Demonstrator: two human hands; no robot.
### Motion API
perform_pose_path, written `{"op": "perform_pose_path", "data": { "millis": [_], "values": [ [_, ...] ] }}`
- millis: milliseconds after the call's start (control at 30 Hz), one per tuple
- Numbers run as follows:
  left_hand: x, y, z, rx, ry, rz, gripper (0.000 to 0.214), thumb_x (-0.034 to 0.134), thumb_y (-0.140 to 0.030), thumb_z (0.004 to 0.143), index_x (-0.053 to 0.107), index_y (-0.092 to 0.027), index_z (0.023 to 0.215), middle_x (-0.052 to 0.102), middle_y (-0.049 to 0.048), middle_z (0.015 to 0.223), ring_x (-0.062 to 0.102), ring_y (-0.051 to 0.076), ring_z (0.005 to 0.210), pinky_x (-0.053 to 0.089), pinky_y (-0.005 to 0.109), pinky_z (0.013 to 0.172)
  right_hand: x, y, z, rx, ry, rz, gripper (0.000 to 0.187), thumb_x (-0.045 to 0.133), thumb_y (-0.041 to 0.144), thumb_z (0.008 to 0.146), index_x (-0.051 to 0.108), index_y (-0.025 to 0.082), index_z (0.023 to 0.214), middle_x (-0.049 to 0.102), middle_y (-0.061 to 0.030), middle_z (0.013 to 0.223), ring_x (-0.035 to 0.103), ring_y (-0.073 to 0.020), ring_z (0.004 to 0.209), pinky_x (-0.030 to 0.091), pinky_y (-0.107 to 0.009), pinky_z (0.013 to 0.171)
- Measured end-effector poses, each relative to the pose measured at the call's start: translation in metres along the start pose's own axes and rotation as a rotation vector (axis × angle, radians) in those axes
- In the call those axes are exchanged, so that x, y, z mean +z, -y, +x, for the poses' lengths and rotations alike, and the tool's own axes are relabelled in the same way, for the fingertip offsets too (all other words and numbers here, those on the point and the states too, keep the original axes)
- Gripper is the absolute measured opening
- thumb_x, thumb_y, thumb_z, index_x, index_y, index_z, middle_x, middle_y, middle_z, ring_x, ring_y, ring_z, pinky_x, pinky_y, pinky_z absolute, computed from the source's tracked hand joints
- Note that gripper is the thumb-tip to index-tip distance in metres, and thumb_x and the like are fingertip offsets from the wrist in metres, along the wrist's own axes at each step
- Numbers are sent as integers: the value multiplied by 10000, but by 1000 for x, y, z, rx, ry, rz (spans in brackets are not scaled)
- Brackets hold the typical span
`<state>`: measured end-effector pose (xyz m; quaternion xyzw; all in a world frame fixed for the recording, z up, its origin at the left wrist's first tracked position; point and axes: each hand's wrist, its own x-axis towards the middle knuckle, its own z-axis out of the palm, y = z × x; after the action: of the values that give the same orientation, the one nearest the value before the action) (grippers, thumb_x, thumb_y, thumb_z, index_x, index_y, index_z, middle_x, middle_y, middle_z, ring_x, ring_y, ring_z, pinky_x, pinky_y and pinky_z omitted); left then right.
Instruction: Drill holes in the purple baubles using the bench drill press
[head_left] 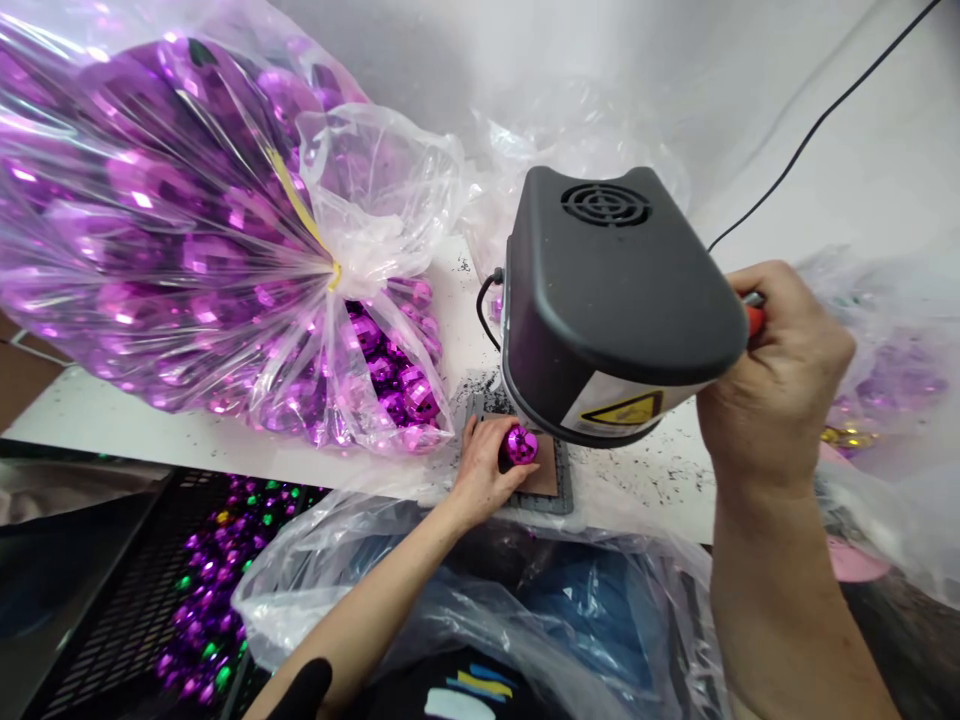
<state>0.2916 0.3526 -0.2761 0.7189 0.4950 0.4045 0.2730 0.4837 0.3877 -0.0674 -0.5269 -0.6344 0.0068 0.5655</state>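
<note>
— White table top (187,440) below, and a pale wall behind. Which containers are on it?
— One big clear bag (150,200), tied with a yellow band (334,272). It is full of shiny purple balls and lies on the left of the table.
— And lower?
— A black crate (112,600) sits under the table edge at left, with small purple and green balls inside. A second clear bag (450,590) lies open near the person's body; its contents I cannot see well, perhaps something blue.
— Where is the ball in work?
— One purple ball (520,445) is on the brown pad (547,478), under the black machine (607,300). The left hand (480,470) grasps it, fingers closed around it.
— And the right hand?
— The right hand (772,390) is clenched on a red handle (754,320) at the machine's right side.
— What stands in the way?
— The machine's body hides most of the pad. Black specks (667,470) lie on the table around it. A black cable (817,120) runs behind, and a crumpled bag (900,380) with purple things lies far right.
</note>
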Motion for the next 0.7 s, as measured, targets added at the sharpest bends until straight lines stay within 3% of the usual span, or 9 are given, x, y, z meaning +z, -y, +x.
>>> {"op": "perform_pose_path", "data": {
  "millis": [200,400,567,700],
  "values": [
    [2,5,-1,-24,45,-58,522,793,-310,819,602,-215,1296,684,114,1286,599,314,1247,277,591,1206,-9,1,-12,36,12,10,241,611,414,920,647,183,861,523,60,671,404,-31,556,337,-211,543],
    [3,3,-2,-67,72,-98,453,763,-329,848,625,-226,1267,692,118,1264,596,322,1255,313,586,1201,-22,1,-68,-122,-94,-169,75,662,300,870,657,247,923,615,43,713,497,-65,541,408,-234,527],
    [2,0,-2,-65,53,-128,463,751,-295,846,614,-236,1283,677,117,1288,595,315,1255,317,581,1210,-22,0,-98,-117,-91,-143,178,642,224,842,633,281,1010,606,22,719,571,-122,586,443,-289,542],
    [0,-4,-1,-74,61,-118,482,762,-274,828,614,-251,1287,682,99,1294,584,313,1276,195,590,1269,-18,2,-101,-97,-128,-159,151,621,226,861,638,283,1000,604,8,729,572,-134,611,455,-307,556]
  ]
}}
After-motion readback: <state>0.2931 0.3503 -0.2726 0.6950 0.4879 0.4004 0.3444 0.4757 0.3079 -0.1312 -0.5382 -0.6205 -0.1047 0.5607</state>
